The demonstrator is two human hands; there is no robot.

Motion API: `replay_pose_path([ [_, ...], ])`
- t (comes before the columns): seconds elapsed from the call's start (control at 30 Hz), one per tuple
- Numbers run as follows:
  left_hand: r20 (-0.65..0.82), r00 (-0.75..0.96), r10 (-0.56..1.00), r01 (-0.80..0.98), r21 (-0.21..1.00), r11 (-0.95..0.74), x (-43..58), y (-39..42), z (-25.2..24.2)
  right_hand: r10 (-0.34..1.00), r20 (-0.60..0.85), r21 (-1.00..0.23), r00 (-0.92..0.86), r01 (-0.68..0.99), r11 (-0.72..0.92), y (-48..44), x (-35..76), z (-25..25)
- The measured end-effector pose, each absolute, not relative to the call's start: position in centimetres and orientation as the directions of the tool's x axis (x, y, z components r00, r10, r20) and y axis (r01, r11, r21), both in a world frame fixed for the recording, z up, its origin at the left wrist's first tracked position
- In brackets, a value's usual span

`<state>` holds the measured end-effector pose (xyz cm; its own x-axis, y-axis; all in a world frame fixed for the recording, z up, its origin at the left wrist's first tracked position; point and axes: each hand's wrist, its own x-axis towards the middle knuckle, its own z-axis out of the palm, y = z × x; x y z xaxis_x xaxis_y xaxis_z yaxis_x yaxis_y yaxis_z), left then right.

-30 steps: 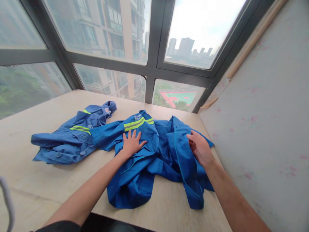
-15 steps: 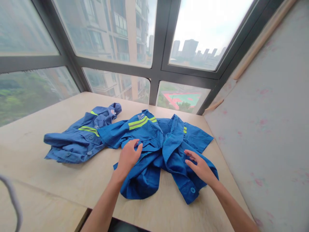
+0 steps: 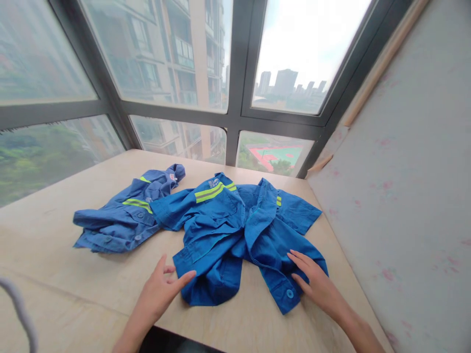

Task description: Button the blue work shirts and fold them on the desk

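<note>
A blue work jacket with yellow-green reflective stripes lies spread and rumpled on the wooden surface, its front parted in the middle. By its lower left corner is my left hand, fingers apart and holding nothing; I cannot tell whether the thumb touches the cloth. My right hand is at the lower right part of the jacket, close to a buttoned tab, with fingers stretched and apart. A second, paler blue work jacket, bunched up, lies to the left and meets the first jacket's sleeve.
The pale wooden tabletop reaches back to a grey-framed window. A flowered wall bounds the right side. A grey cable curves at the lower left, and a dark gap shows at the front edge.
My left hand has moved down and left, off the middle of the jacket to its lower left corner. My right hand has shifted slightly down and right. The view has tilted a little.
</note>
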<state>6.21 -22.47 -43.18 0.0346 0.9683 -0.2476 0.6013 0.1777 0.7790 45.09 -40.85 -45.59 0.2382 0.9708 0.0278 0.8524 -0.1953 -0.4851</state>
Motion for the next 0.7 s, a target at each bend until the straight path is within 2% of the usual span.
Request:
replay_pose_path([
  [0.07,-0.339,0.126,0.932,0.43,0.865,0.257,6.5,-23.4,-43.5,0.953,0.115,-0.49,0.281,0.85,-0.192,-40.4,44.9,-46.1],
  [0.17,-0.412,0.284,0.866,0.217,0.907,0.361,7.1,-25.3,-44.7,0.925,0.195,-0.513,0.325,0.838,-0.186,-40.0,44.2,-45.8],
  [0.27,-0.447,0.327,0.833,0.143,0.894,0.424,7.8,-27.2,-45.7,0.905,0.203,-0.57,0.373,0.797,-0.2,-39.9,43.3,-45.0],
  [0.37,-0.416,0.347,0.841,0.119,0.909,0.401,8.6,-28.4,-46.2,0.875,0.152,-0.663,0.46,0.704,-0.255,-39.8,42.7,-44.2],
  [0.43,-0.335,0.331,0.882,0.093,0.942,0.323,9.3,-28.7,-46.3,0.847,0.082,-0.76,0.525,0.582,-0.288,-39.7,42.4,-43.6],
  [0.53,-0.2,0.282,0.938,0.184,0.971,0.152,10.5,-28.5,-46.0,0.82,-0.13,-0.922,0.558,0.236,-0.307,-39.5,42.0,-42.5],
  [0.63,-0.092,0.278,0.956,0.317,0.949,-0.001,11.8,-28.2,-45.4,0.799,-0.327,-0.942,0.504,-0.1,-0.321,-39.6,41.8,-41.5],
  [0.7,-0.07,0.3,0.951,0.33,0.943,-0.035,12.7,-28.1,-44.7,0.819,-0.331,-0.943,0.469,-0.176,-0.281,-39.6,42.1,-41.2],
])
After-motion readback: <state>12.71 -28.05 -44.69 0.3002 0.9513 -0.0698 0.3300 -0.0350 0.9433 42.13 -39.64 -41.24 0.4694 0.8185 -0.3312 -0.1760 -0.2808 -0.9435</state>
